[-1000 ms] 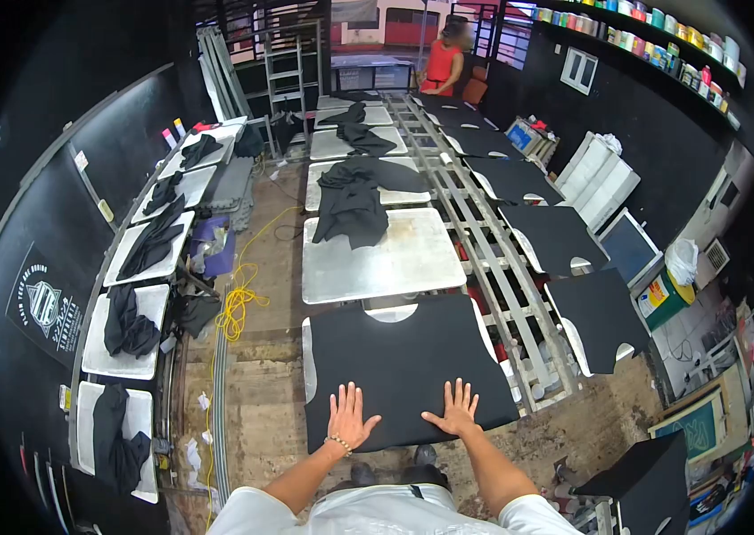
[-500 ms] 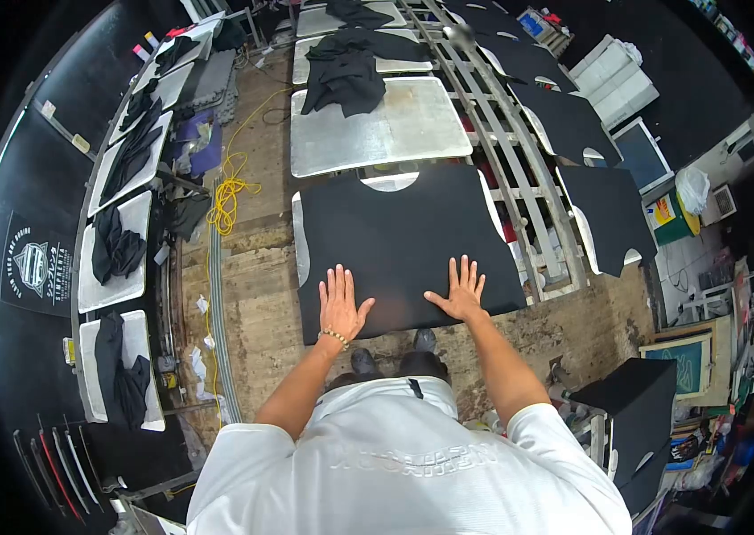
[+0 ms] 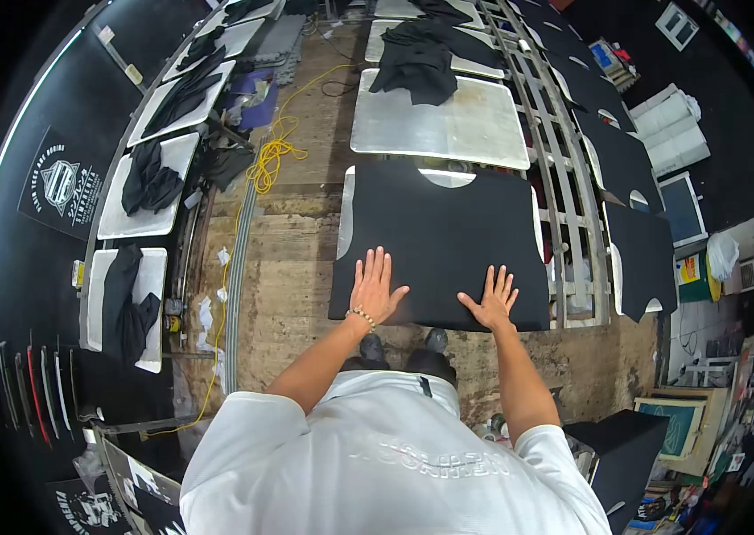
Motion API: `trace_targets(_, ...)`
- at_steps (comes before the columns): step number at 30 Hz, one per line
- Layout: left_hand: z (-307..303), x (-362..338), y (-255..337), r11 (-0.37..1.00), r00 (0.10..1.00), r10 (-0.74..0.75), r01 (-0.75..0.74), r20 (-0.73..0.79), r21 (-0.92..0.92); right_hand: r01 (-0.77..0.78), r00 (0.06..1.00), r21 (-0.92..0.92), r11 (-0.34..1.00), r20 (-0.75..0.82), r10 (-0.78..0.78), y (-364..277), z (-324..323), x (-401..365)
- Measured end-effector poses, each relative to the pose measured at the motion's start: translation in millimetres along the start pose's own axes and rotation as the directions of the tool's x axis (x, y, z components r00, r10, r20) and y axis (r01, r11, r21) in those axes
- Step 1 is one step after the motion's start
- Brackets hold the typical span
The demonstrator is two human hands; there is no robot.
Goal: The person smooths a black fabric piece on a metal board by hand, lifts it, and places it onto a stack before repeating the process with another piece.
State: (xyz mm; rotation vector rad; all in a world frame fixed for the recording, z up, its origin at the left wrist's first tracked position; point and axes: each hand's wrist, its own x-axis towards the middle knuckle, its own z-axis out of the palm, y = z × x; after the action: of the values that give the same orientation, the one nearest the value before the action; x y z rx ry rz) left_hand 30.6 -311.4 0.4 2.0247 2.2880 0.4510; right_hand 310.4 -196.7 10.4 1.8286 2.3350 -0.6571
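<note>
A black fabric piece [image 3: 439, 236] with a curved neck cutout lies spread over a pale board [image 3: 348, 209], whose edges show at the neckline and sides. My left hand [image 3: 375, 290] rests flat on the lower left part of the fabric, fingers spread, a beaded bracelet at the wrist. Flat on the lower right part is my right hand [image 3: 491, 301], its fingers also apart. Neither hand holds anything. Beyond this board is a bare metallic board [image 3: 439, 116], with a crumpled black cloth [image 3: 412, 62] at its far edge.
Boards with crumpled black cloths [image 3: 149, 183] line the left side. A yellow cord [image 3: 274, 160] lies on the wooden floor [image 3: 292, 232]. Metal rails [image 3: 564, 178] run along the right, beside more black fabric pieces [image 3: 640, 254]. Framed screens [image 3: 675, 428] stand at the lower right.
The view has turned, so the boards and fabric appear farther right and somewhat higher. Both hands are still spread flat on the fabric.
</note>
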Motion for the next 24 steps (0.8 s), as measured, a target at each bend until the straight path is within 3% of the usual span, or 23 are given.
trace_targets(8,-2,-2,1,1.000,1.000,-0.006,0.006,-0.008,-0.012,0.011,1.000,-0.001,1.000,-0.014,-0.011,0,1,-1)
trace_targets(12,-15,0,6,1.000,1.000,0.011,-0.011,-0.005,-0.020,0.093,0.987,0.027,0.995,-0.136,-0.089,0,3,-5)
trace_targets(16,3,18,14,0.997,0.996,-0.078,0.078,-0.037,0.009,0.027,0.999,-0.009,1.000,-0.042,-0.027,0,6,1)
trace_targets(17,3,28,16,0.998,0.996,-0.067,0.068,-0.055,0.018,0.023,0.996,0.002,1.000,-0.082,-0.023,-4,7,0)
trace_targets(22,11,60,3,1.000,0.999,-0.006,0.006,-0.044,0.001,0.309,0.893,-0.077,0.948,-0.321,-0.317,-64,17,3)
trace_targets(24,15,59,-10,0.999,0.999,0.035,-0.035,-0.010,-0.025,0.375,0.874,-0.111,0.920,-0.289,-0.391,-83,29,1)
